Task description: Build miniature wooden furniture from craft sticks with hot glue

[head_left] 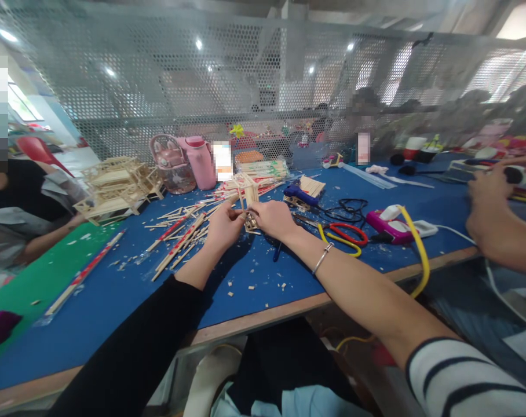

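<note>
Both my hands meet at a small wooden stick frame held just above the blue table. The fingers of my left hand pinch its lower left side. My right hand closes on its lower right side, with the fingertips partly hidden behind the frame. Loose wooden sticks lie in a heap left of my hands, some in red-marked wrappers. To the right sit a blue glue gun and a pair of scissors with red and yellow handles.
A larger wooden stick model stands at the left, beside a pink bottle. A purple power strip with a yellow cable lies at the right. Co-workers sit on both sides; one's hand is at right. A perforated metal screen rises behind.
</note>
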### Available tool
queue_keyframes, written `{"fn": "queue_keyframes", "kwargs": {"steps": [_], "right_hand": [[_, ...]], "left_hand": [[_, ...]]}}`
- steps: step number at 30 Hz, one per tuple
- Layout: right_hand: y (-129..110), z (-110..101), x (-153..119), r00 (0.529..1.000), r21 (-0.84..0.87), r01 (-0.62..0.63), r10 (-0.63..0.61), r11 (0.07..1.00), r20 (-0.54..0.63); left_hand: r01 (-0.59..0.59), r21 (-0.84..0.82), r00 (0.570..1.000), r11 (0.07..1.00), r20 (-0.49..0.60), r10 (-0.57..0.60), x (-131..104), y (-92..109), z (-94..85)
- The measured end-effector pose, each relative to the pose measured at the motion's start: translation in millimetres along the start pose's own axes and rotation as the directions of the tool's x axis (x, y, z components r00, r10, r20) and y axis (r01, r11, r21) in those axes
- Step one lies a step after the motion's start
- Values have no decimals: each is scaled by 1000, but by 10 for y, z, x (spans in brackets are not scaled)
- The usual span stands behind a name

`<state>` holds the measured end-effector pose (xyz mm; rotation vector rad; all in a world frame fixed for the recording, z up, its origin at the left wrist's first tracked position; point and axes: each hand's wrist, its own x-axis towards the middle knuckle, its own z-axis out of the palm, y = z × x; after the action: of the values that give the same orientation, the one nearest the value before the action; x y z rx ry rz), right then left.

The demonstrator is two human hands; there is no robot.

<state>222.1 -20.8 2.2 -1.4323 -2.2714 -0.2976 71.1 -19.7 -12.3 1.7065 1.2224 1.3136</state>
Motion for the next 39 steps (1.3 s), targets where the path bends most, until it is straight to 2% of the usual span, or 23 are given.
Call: {"fn": "queue_keyframes", "kwargs": {"steps": [4, 8, 10, 12, 16, 18, 20, 23, 26, 28, 30, 32, 33, 35, 37, 39], "right_hand": [[-9, 10, 4, 1000, -11, -8, 8, 1000, 17], [-12, 11, 14, 1000, -2, -7, 7, 1000, 6], [-11, -3, 14, 1000, 15, -19, 19, 1000, -8], [-4, -32, 2, 999, 49, -44, 45, 998, -23], [27, -91, -56, 993, 214, -63, 83, 975, -85], [35, -89, -88, 991, 337, -23, 66, 941, -116], [21, -62, -108, 989, 454, 23, 46, 891, -139], [-23, -26, -110, 991, 585, 34, 48, 810, -124], [5, -74, -80, 994, 631, 40, 35, 775, -105], [131, -145, -52, 980, 598, 28, 96, 801, -175], [345, -199, -29, 922, 517, -92, 268, 851, -279], [605, -195, -19, 843, 370, -301, 426, 879, -327], [733, -167, -19, 825, 287, -389, 470, 875, -313], [949, -76, -21, 812, 151, -539, 559, 828, -168], [1090, 28, -18, 813, 74, -582, 581, 810, 36], [1158, 105, -3, 815, 36, -574, 567, 818, 122]], "left_hand": [[60, -171, 996, 984, 80, -46, 46, -64, -16], [62, -211, 994, 975, 102, -41, 64, -93, -4], [11, -159, 999, 987, 47, -3, 54, -85, -10], [-69, -38, 997, 997, -39, 67, 35, -61, -33], [-232, 251, 948, 940, -157, 276, -22, 37, -90], [-286, 330, 925, 899, -149, 349, -55, 96, -95], [-315, 334, 926, 889, -99, 365, -87, 147, -79], [-293, 281, 942, 914, -77, 325, -115, 188, -50], [-232, 211, 952, 950, -151, 266, -86, 180, -60], [-181, 85, 955, 980, -221, 196, -32, 143, -94], [-104, -89, 958, 991, -278, 75, 35, 83, -136], [9, -215, 958, 977, -277, -70, 91, 11, -171], [70, -240, 955, 968, -266, -135, 109, -23, -182], [181, -232, 946, 956, -224, -234, 121, -72, -191], [255, -202, 947, 945, -147, -287, 108, -83, -188], [272, -150, 957, 950, -64, -284, 83, -63, -181]]}}
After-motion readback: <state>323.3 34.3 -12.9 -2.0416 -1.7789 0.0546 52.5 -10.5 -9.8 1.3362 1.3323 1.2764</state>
